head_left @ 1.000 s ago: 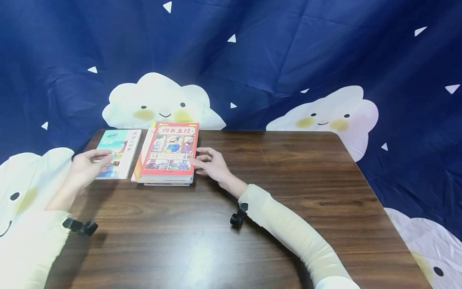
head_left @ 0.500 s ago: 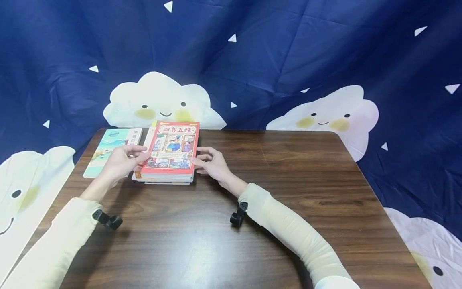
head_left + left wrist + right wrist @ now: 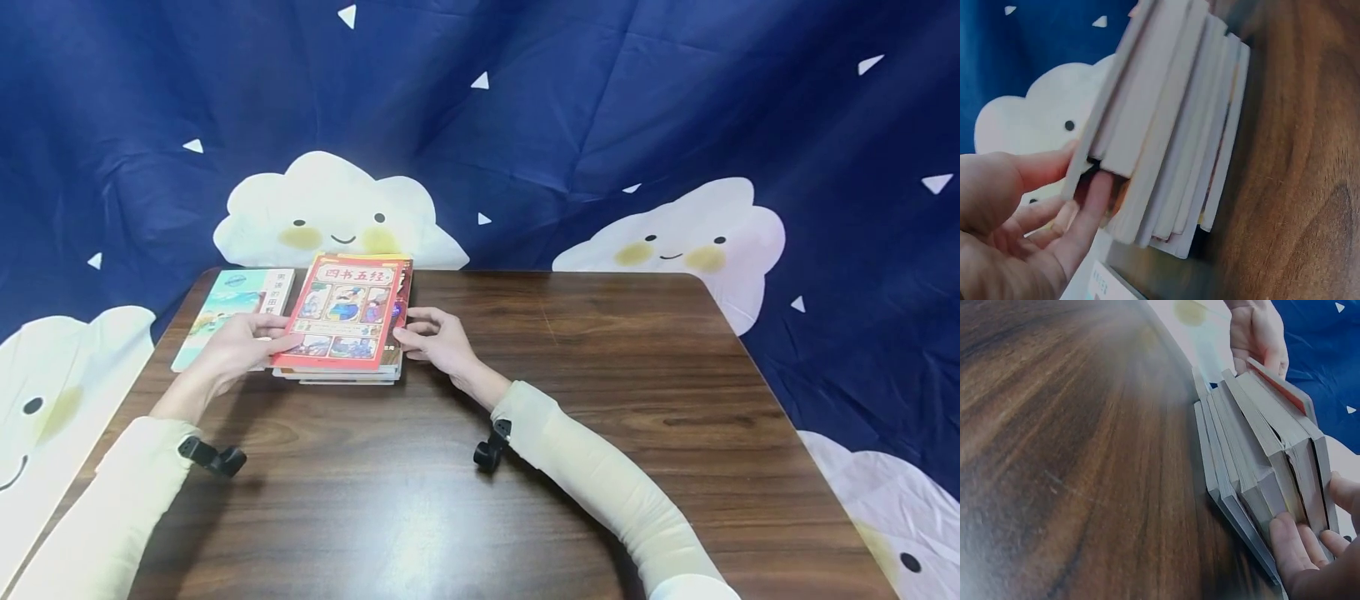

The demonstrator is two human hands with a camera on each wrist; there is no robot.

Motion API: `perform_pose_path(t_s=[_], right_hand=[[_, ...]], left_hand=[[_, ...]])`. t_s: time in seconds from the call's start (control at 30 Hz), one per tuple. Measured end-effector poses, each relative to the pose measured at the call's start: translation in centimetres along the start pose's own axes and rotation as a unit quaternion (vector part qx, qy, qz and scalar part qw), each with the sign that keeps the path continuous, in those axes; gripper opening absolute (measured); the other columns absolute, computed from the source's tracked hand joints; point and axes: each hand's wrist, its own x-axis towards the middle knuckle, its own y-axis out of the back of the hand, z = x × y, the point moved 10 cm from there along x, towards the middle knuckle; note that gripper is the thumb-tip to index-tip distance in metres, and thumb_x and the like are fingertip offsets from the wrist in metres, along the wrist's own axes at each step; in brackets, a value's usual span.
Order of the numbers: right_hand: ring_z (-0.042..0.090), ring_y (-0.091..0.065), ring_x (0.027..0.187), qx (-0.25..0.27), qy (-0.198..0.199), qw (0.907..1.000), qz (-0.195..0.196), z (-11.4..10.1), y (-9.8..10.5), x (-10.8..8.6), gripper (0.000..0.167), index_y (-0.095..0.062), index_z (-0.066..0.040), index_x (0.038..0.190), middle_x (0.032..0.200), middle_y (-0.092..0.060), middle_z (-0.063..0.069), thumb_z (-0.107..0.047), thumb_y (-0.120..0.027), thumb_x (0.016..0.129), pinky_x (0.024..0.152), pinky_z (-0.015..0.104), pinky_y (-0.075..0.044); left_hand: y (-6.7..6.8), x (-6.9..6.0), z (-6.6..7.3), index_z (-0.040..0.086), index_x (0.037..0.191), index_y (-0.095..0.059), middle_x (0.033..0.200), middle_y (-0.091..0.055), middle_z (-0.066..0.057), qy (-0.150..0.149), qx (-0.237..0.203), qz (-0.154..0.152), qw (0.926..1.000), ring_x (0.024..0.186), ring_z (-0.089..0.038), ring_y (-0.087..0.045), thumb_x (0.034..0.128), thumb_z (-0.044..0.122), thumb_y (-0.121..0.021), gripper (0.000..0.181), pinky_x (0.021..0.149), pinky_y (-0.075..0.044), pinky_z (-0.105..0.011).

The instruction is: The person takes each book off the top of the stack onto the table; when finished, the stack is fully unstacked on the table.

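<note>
Brown wooden tabletop, red book atop book stack at ten o'clock, left hand pinching its eight o'clock edge, right hand touching the stack's three o'clock side, fingers spread.

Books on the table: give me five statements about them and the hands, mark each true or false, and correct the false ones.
1. The left hand pinches the red-covered book. True.
2. The red-covered book lies squared up with the stack beneath it. False: it is offset to the left, leaving a strip of dark cover showing at the right.
3. The pale teal book lies to the left of the stack. True.
4. The right hand is well away from the books. False: it touches the right side of the stack.
5. The table has a brown wood-grain top. True.
</note>
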Motion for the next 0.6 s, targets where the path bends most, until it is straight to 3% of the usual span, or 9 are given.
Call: perform_pose_path(t_s=[0.13,0.2,0.33,0.47,0.57,0.6], right_hand=[[0.013,-0.074,0.082,-0.008,0.0,1.0,-0.004,-0.1,-0.2,0.0,0.05,-0.061,-0.005,0.143,0.118,-0.072,0.018,-0.011,-0.078,0.096,0.098,0.054,-0.063],[0.013,-0.074,0.083,-0.012,0.0,0.9999,-0.006,0.0,-0.3,0.0,0.05,-0.061,-0.005,0.143,0.119,-0.072,0.019,-0.011,-0.078,0.096,0.097,0.054,-0.064],[0.013,-0.075,0.084,-0.016,0.0,0.9998,-0.013,0.1,-0.6,0.0,0.05,-0.061,-0.004,0.143,0.118,-0.072,0.018,-0.011,-0.078,0.097,0.097,0.054,-0.064],[0.012,-0.074,0.082,-0.016,0.001,0.9998,-0.014,0.0,-0.7,0.0,0.05,-0.061,-0.004,0.143,0.118,-0.072,0.017,-0.011,-0.078,0.097,0.097,0.056,-0.063],[0.011,-0.074,0.083,-0.015,0.0,0.9998,-0.013,0.0,-0.6,0.0,0.051,-0.06,-0.004,0.144,0.119,-0.072,0.018,-0.011,-0.077,0.097,0.098,0.056,-0.063],[0.011,-0.073,0.083,-0.015,-0.001,0.9998,-0.012,-0.1,-0.6,-0.1,0.051,-0.06,-0.004,0.144,0.119,-0.072,0.018,-0.01,-0.077,0.097,0.098,0.056,-0.063]], left_hand=[[0.7,-1.1,-1.3,-0.006,0.157,-0.035,0.1,-0.07,0.017,-0.005,-0.118,-0.01,0.993,0.084,0.004,-0.071,0.1045,0.018,-0.068,0.067,0.075,-0.064,-0.019],[1.3,-2.2,-2.1,0.005,0.153,-0.042,0.096,-0.074,0.02,-0.011,-0.193,-0.013,0.981,0.085,0.0,-0.075,0.1047,0.012,-0.066,0.055,0.074,-0.065,-0.02],[3.0,-5.3,-4.1,0.025,0.129,-0.055,0.101,-0.08,0.014,-0.04,-0.307,-0.01,0.9509,0.083,-0.007,-0.079,0.1039,0.001,-0.063,0.035,0.069,-0.066,-0.023],[4.5,-8.2,-6.9,0.026,0.123,-0.061,0.107,-0.08,0.011,-0.082,-0.35,-0.01,0.933,0.084,-0.009,-0.08,0.105,-0.007,-0.055,0.038,0.068,-0.066,-0.024],[5.5,-10.1,-9.3,0.024,0.126,-0.061,0.11,-0.079,0.008,-0.106,-0.357,-0.009,0.928,0.088,-0.011,-0.08,0.1051,-0.011,-0.05,0.042,0.07,-0.066,-0.025],[5.7,-10.7,-10.1,0.024,0.126,-0.061,0.111,-0.079,0.008,-0.107,-0.352,-0.004,0.9297,0.089,-0.01,-0.08,0.1052,-0.012,-0.049,0.043,0.07,-0.066,-0.025]])
